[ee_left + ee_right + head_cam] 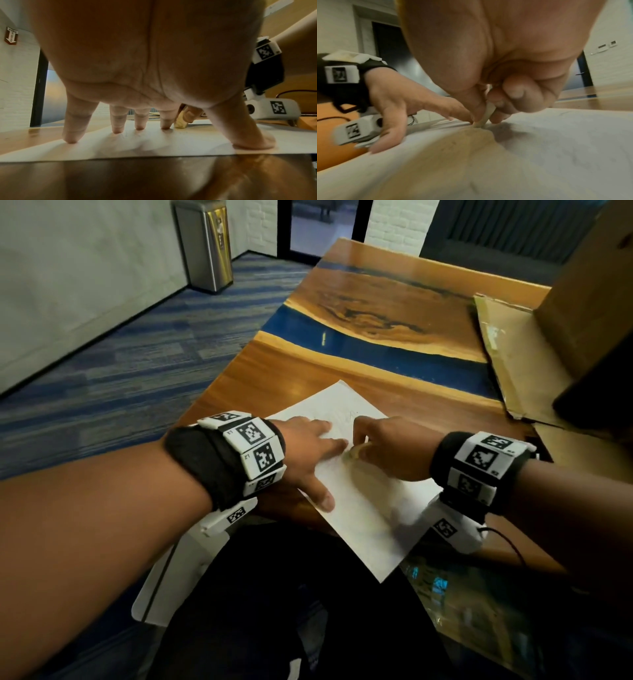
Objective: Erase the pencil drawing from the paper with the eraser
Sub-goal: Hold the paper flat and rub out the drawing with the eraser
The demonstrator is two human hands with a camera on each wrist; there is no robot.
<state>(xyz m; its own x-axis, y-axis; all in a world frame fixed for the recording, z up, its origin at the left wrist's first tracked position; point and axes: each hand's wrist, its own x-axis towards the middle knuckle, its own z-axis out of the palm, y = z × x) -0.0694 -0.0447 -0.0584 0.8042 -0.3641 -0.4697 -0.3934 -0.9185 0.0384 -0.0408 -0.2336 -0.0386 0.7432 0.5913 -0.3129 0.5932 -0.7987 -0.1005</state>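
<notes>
Both forearms fill the near part of the head view, each with a black wristband [219,463] carrying white blocks printed with black-and-white square codes; small characters beside the codes are too tiny to read. On the wall in the left wrist view hangs a red sign [11,35] with a downward arrow, its top word reading "FIRE"; the rest is illegible.

Left hand [305,450] lies spread on the paper [363,508], straight fingers [72,129] and thumb pressing it flat onto the table [394,302]. Right hand [394,450] is curled, thumb and fingertips pinching the eraser [181,123], a small pale yellowish piece whose tip touches the sheet just beside the left index finger. Most of the eraser is hidden by the fingers; only a thin sliver [486,115] shows in the right wrist view, which is blurred.

Faint pencil marks [346,417] sit near the paper's far corner, too light to make out. The sheet lies askew, its near corner overhanging the table edge. Cardboard [513,364] at the right is cut off by the frame.
</notes>
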